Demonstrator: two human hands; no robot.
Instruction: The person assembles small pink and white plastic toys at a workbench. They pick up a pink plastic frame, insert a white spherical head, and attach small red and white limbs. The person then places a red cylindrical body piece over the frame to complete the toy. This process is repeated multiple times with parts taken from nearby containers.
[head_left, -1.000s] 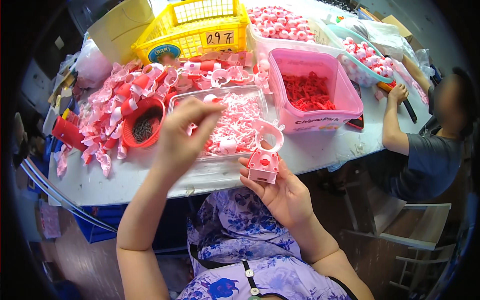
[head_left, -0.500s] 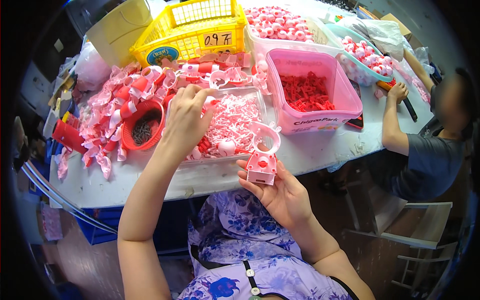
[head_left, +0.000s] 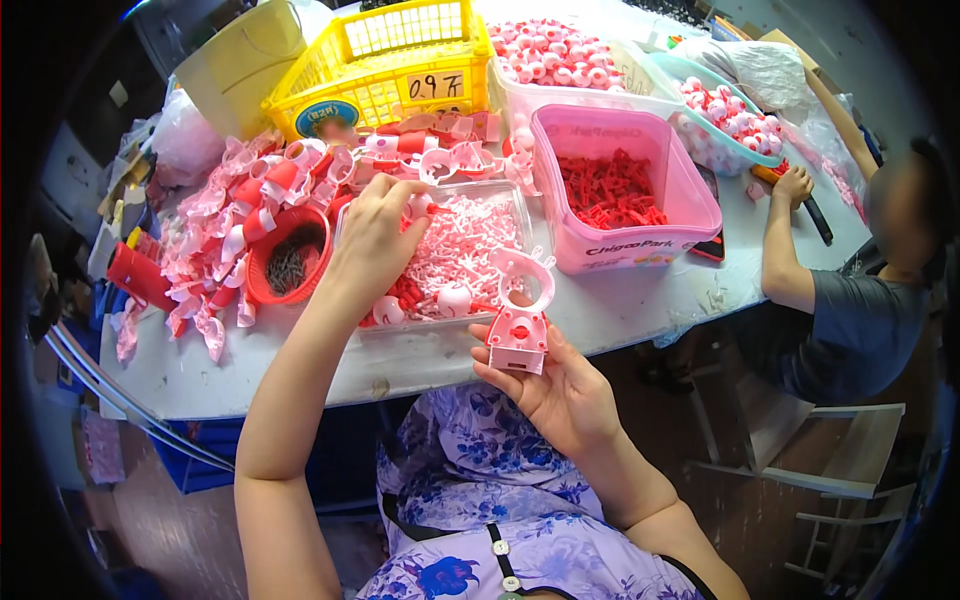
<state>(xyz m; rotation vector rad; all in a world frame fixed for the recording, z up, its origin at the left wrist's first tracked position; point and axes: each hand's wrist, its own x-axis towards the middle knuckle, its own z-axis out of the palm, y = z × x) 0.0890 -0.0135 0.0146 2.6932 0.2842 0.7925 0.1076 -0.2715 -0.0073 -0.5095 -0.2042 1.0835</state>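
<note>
My left hand [head_left: 375, 240] reaches over the far left of a clear tray [head_left: 525, 225] filled with small pale pink plastic parts [head_left: 470, 240]. Its fingers curl down, and their tips are partly hidden. A pale ball with a red bit [head_left: 419, 206] shows between thumb and forefinger; whether it is gripped is unclear. Nearer the front of the tray lie another pale ball [head_left: 454, 298] and some red pieces. My right hand [head_left: 560, 390], palm up, holds a pink and red plastic toy assembly [head_left: 518, 335] with a ring on top and a boxy base.
Left of the tray are a red basket of dark screws [head_left: 252, 278] and a heap of pink and red parts [head_left: 215, 190]. A pink bin of red pieces [head_left: 640, 245], a yellow crate [head_left: 375, 110] and a tub of balls [head_left: 600, 92] stand beyond. Another person [head_left: 850, 310] sits at right.
My right hand and the toy assembly have shifted slightly left. My left hand stays almost in place over the tray; a pale ball beside its forearm shows more plainly.
</note>
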